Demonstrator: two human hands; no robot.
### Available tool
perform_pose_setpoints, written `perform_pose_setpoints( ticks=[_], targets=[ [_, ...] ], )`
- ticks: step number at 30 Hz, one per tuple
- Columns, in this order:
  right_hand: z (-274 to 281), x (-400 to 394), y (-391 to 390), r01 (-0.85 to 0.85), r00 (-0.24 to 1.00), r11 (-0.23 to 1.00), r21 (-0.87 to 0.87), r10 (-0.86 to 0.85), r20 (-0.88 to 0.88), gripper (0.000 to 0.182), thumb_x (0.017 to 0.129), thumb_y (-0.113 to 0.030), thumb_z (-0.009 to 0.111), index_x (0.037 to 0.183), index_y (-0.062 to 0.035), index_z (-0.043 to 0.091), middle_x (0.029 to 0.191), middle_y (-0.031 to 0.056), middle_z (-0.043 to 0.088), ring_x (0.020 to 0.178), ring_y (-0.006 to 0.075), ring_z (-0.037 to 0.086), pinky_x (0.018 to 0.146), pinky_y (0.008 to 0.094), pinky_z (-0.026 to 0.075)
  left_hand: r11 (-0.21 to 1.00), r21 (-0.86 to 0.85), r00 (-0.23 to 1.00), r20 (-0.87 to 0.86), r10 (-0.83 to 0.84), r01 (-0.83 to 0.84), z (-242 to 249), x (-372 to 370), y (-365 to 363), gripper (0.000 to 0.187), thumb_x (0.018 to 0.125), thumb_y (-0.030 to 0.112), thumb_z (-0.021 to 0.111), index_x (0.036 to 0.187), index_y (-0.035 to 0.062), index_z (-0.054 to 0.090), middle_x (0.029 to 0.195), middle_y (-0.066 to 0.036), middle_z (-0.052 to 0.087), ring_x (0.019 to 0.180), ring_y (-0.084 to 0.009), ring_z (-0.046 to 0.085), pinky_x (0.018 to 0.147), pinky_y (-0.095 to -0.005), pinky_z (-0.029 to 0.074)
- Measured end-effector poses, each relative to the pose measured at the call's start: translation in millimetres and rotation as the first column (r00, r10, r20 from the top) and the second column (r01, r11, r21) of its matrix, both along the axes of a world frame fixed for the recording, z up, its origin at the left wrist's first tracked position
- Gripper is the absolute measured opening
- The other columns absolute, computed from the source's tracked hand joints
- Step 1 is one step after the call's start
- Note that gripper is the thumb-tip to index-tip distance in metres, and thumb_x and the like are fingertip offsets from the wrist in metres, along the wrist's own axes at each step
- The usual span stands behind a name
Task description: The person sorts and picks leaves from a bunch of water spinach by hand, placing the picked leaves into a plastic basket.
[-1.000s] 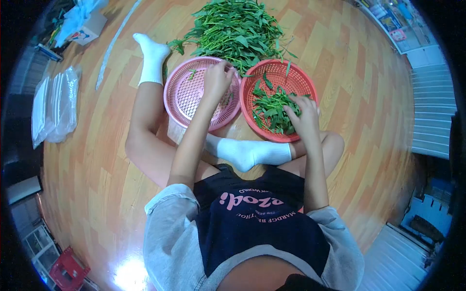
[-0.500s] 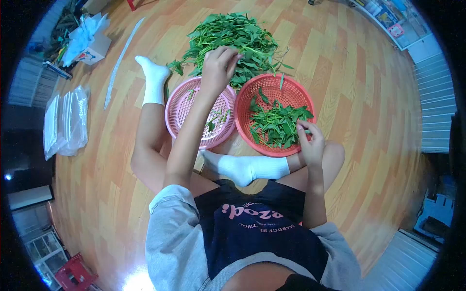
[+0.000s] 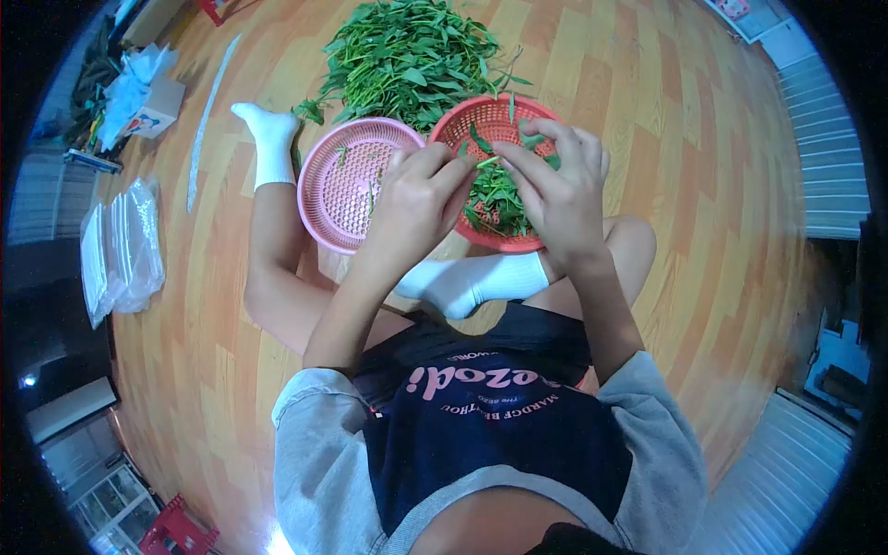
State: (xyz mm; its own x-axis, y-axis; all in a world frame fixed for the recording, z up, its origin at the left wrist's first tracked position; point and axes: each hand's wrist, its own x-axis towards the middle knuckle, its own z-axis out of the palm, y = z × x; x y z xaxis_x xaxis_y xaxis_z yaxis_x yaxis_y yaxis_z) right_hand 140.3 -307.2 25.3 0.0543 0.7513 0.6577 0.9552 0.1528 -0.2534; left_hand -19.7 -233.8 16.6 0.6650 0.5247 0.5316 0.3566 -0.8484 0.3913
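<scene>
My left hand [image 3: 421, 196] and my right hand [image 3: 566, 190] meet above the red basket [image 3: 453, 117], fingers pinched. Between their fingertips runs a short green water spinach stem [image 3: 487, 162], with leaves by my right fingers. Plucked leaves and stems [image 3: 498, 205] lie in the red basket under my hands. Left of it, partly behind my left hand, stands the pink basket [image 3: 314, 199], holding a few stem bits. A large heap of leafy water spinach [image 3: 407, 60] lies on the floor beyond both baskets.
My white-socked feet [image 3: 268, 139] rest around the baskets, one close to the near rims. Clear plastic packs [image 3: 122, 250] lie on the wooden floor at left, near a white strip [image 3: 211, 120] and a white box [image 3: 159, 104]. A red stool [image 3: 178, 527] is at lower left.
My left hand has come back from the heap, and my right hand has lifted from the red basket's right side; both now hold a stem together. The camera view has shifted.
</scene>
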Motion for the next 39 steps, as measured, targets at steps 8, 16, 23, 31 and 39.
perform_pose_setpoints(
  ticks=[8,16,23,31,39],
  targets=[
    [-38.3,0.0,-12.2,-0.035,0.999,0.996,-0.085,0.035,0.0,0.011,0.069,-0.015,0.067,0.079,-0.0119,0.062,0.09,-0.0003,0.053,0.09,0.021,0.048,0.075,0.0358,0.033,0.928,-0.373,0.996,0.089,0.031,0.004,-30.7,-12.2,-17.6,0.011,0.075,0.006,0.063,0.083,-0.0024,0.061,0.072,-0.011,0.054,0.06,-0.0234,0.055,0.053,-0.0311,0.044],
    [-136.6,-6.8,30.2,0.127,0.99,0.984,-0.127,-0.133,-0.042,0.009,0.07,-0.018,0.064,0.075,-0.0113,0.061,0.088,0.0036,0.055,0.088,0.0238,0.049,0.074,0.0381,0.035,0.897,-0.344,0.953,0.021,0.301,-0.276,-53.9,3.4,-40.8,0.011,0.074,0.008,0.063,0.074,-0.0029,0.062,0.067,-0.015,0.053,0.057,-0.0263,0.054,0.052,-0.0355,0.042],
    [-97.4,22.6,26.1,0.075,0.936,0.974,-0.215,-0.143,-0.321,0.032,0.072,-0.024,0.064,0.101,-0.0102,0.06,0.108,0.0097,0.055,0.103,0.0269,0.047,0.086,0.0379,0.035,0.85,-0.47,0.948,0.078,0.309,-0.238,-66.8,-19.3,-34.9,0.013,0.075,0.014,0.066,0.079,0.0011,0.066,0.067,-0.012,0.055,0.059,-0.0211,0.055,0.053,-0.0306,0.042],
    [-55.2,12.4,1.5,-0.37,0.911,0.888,-0.272,0.289,-0.293,0.016,0.077,-0.02,0.061,0.087,-0.0089,0.064,0.09,0.0035,0.061,0.089,0.0204,0.05,0.077,0.0337,0.035,0.814,-0.58,0.956,0.214,0.202,-0.043,-53.2,-11.4,-28.2,0.017,0.076,0.01,0.065,0.09,0.0003,0.063,0.077,-0.007,0.056,0.062,-0.0122,0.054,0.056,-0.0241,0.042],
    [-70.8,7.5,-7.3,-0.342,0.928,0.905,-0.253,0.282,-0.245,0.014,0.072,-0.022,0.065,0.082,-0.0117,0.065,0.076,0.0022,0.054,0.078,0.02,0.051,0.07,0.0323,0.037,0.695,-0.712,0.934,0.307,0.183,0.098,-65.5,-17.1,-29.6,0.024,0.077,0.005,0.065,0.1,-0.0016,0.059,0.083,-0.004,0.057,0.069,-0.0083,0.054,0.059,-0.0202,0.042]
  ],
)
